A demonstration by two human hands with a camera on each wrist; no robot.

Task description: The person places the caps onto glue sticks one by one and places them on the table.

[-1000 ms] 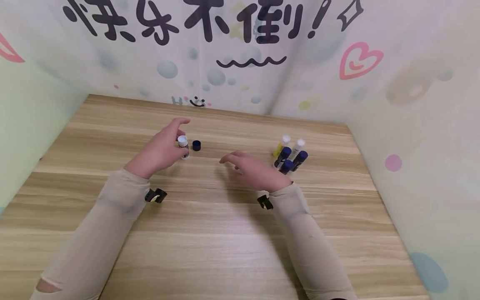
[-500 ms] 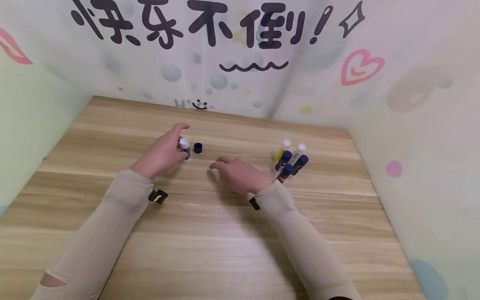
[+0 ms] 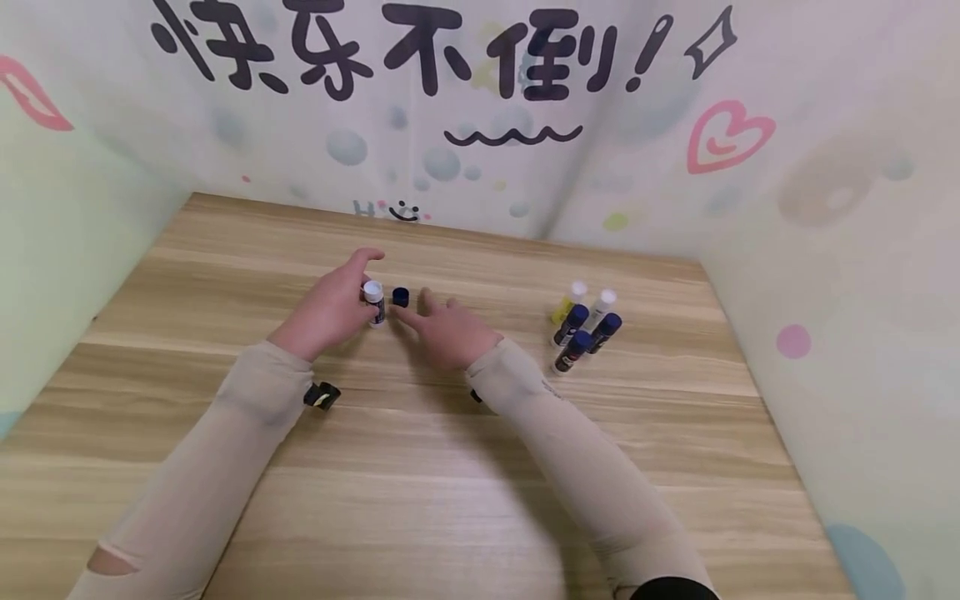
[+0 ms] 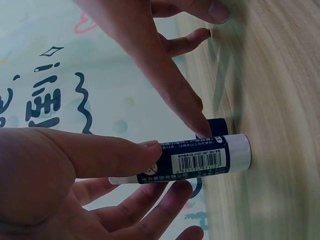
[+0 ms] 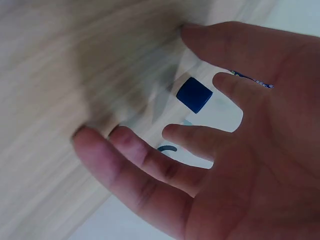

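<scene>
My left hand [image 3: 322, 310] holds a glue stick [image 4: 200, 159] upright on the table, thumb on one side and fingers on the other. The glue stick has a dark blue label with a barcode, and its white top is uncovered. Just right of it a small dark blue cap [image 3: 401, 296] stands on the table. My right hand [image 3: 452, 332] is spread close by the cap, with thumb and fingers apart. In the right wrist view the cap [image 5: 194, 95] shows beyond the fingers, with a gap between them.
Several more glue sticks stand grouped at the right: dark blue-capped ones [image 3: 573, 352], a white one [image 3: 602, 307] and a yellow one with a white top [image 3: 568, 307]. A printed cloth wall [image 3: 480, 183] rises behind the wooden table [image 3: 420, 500].
My right hand has moved left, away from the grouped glue sticks, to the blue cap. My left hand stays with its glue stick. The head view has shifted slightly.
</scene>
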